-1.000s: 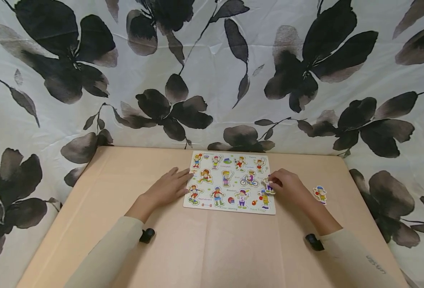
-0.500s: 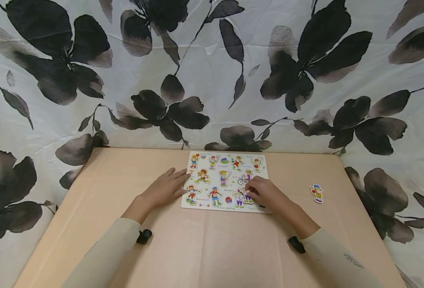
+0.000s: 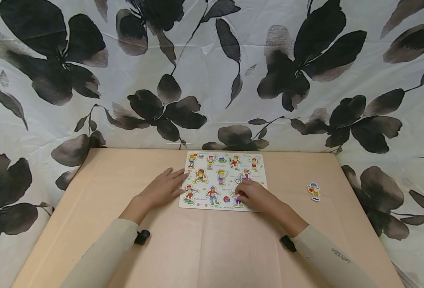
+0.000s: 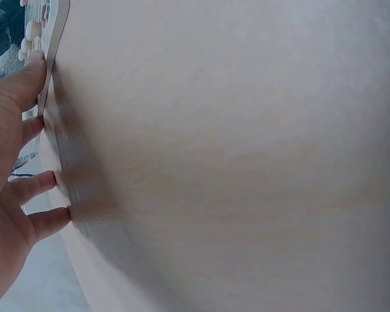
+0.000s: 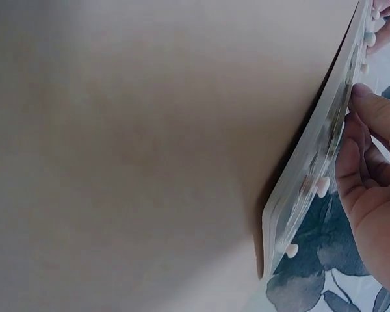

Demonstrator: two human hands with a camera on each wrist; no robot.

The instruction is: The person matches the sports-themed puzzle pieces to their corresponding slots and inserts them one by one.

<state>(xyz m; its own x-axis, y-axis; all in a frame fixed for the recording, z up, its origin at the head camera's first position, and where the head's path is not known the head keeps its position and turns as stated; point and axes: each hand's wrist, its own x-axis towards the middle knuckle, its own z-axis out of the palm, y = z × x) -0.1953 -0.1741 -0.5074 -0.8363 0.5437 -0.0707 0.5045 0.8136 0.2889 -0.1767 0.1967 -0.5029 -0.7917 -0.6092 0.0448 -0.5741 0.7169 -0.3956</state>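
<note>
A white puzzle board [image 3: 212,202] printed with several cartoon children in sports scenes lies near the table's far side. My left hand [image 3: 162,193] rests at its left edge with fingers spread. In the left wrist view, the thumb of my left hand [image 4: 10,130] touches the board's edge while other fingertips meet the tabletop. Over the lower right of the board, my right hand [image 3: 256,196] pinches a puzzle piece, mostly hidden by the fingers. In the right wrist view, the thumb and curled fingers of my right hand [image 5: 377,156] are close to the board's surface [image 5: 299,195].
A loose puzzle piece of a child in yellow and blue [image 3: 314,191] lies on the table right of the board. Small pale knobs [image 5: 322,186] stand up from the board. The peach-coloured table [image 3: 233,248] ends at a floral cloth [image 3: 197,60] behind it.
My right hand has moved left from the board's right edge to over its lower right part, carrying the puzzle piece. The left hand stays at the left edge. The head view has shifted slightly.
</note>
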